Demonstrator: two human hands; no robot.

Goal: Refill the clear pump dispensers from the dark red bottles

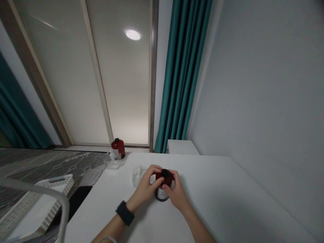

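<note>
A dark red bottle (162, 193) with a black cap and a white label stands on the white table (217, 199). My left hand (146, 185), with a black watch on its wrist, is closed round the bottle's top from the left. My right hand (177, 194) grips the bottle's body from the right. A small clear container (137, 175) stands just left of my left hand.
A second dark red bottle (118, 147) stands at the table's far left corner beside a clear item (113, 161). A white perforated basket (40, 206) sits on the floor at left. A low white cabinet (182, 147) and teal curtains (182, 74) are behind the table.
</note>
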